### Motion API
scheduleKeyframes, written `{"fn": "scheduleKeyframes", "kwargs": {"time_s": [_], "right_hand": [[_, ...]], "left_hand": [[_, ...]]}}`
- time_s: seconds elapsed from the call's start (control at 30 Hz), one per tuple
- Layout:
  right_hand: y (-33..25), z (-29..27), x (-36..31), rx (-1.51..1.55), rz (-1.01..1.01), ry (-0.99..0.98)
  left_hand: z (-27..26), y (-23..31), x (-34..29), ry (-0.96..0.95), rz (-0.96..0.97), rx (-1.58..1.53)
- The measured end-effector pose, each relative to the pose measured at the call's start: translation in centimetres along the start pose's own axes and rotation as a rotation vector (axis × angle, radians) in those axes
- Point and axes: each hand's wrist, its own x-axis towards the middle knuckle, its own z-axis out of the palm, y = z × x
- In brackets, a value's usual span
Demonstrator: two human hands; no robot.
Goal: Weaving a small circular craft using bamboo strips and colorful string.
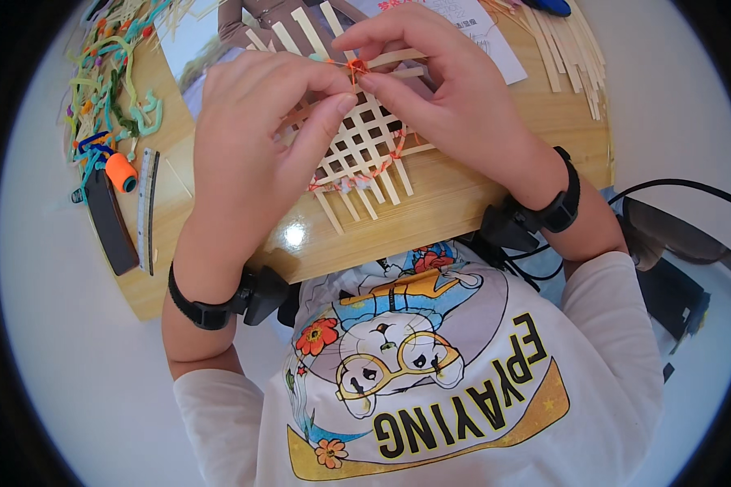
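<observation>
Fingers (323, 75) nearly together on your left hand (252, 122), pinching orange cord (357, 68); your right hand's (455, 89) slightly parted beside it, hold unclear. Lattice (361, 140) sits under both, over table (455, 207).

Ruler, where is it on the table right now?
In the head view, the silvery ruler lies near the left edge of the wooden table, just right of the long dark bar and orange cylinder.

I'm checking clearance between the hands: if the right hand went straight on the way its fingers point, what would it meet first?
The orange strand at the right hand comes first; just beyond, probably the left hand, though depth is unclear.
</observation>
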Motion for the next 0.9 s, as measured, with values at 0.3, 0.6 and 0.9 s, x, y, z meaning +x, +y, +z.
{"fn": "scheduleKeyframes", "kwargs": {"time_s": [0.3,0.6,0.9], "right_hand": [[-0.3,-0.1,0.0,0.032,0.016,-0.011],[-0.1,-0.2,0.1,-0.010,0.040,-0.038],[-0.1,-0.1,0.1,-0.033,0.022,-0.014]], "left_hand": [[-0.3,0.6,-0.1,0.023,-0.135,-0.232],[-2.1,-0.4,-0.2,0.032,-0.473,-0.278],[-2.0,-0.6,-0.1,0.090,-0.371,-0.036]]}}
